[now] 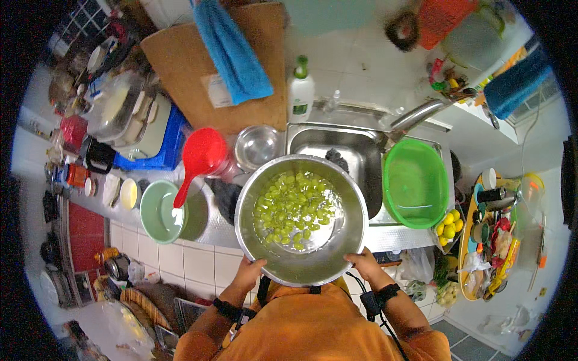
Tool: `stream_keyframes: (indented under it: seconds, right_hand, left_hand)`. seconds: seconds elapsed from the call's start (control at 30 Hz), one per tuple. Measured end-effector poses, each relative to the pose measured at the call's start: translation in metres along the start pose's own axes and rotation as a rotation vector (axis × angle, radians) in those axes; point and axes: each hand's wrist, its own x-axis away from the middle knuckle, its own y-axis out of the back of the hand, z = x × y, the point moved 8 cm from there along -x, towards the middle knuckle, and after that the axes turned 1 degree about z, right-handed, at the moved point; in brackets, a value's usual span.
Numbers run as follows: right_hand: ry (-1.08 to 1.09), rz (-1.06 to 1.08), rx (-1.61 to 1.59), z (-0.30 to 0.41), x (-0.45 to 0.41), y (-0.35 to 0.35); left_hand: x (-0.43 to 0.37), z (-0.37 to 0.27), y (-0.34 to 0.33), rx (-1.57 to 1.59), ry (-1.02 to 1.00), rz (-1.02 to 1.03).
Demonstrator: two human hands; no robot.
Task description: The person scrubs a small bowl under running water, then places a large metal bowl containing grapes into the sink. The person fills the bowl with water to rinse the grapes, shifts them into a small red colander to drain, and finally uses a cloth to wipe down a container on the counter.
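Both my hands hold a large stainless steel bowl (309,266) by its near rim, in front of my body and over the counter's edge. My left hand (247,273) grips it at the lower left, thumb over the rim. At the lower right my right hand (365,266) does the same. Many green grapes (293,203) lie in water inside the bowl, mostly toward its far left side. Beyond the bowl is a steel sink (368,180), partly hidden by it, with a dark scrubber (336,158) in the basin.
A green plastic basin (415,180) rests right of the sink, under a metal faucet (417,115). Lemons (449,225) sit beyond it. Left are a small steel bowl (258,146), a red ladle (203,151), a pale green bucket (160,212) and a dark cloth (223,196). A pump bottle (301,94) stands behind.
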Motion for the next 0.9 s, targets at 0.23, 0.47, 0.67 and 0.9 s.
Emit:
stream_keyframes:
  seconds: [0.23,0.47,0.67,0.9]
  right_hand:
    - [0.15,-0.01,0.433,0.035,-0.015,-0.021]
    - [0.749,0.194,1.243,0.126,0.006,-0.15]
    - [0.399,0.174,1.701,0.073,-0.08,-0.204]
    - [0.559,0.514,2.211,0.036,-0.062,-0.199]
  left_hand:
    - [0.021,-0.03,0.025,-0.048,-0.086,0.027]
    - [0.059,-0.166,-0.014,-1.134,-0.796,-0.504]
    - [-0.059,-0.084,-0.046,-1.447,-0.32,0.001]
    - [-0.059,-0.047,-0.038,-1.628,-0.115,0.396]
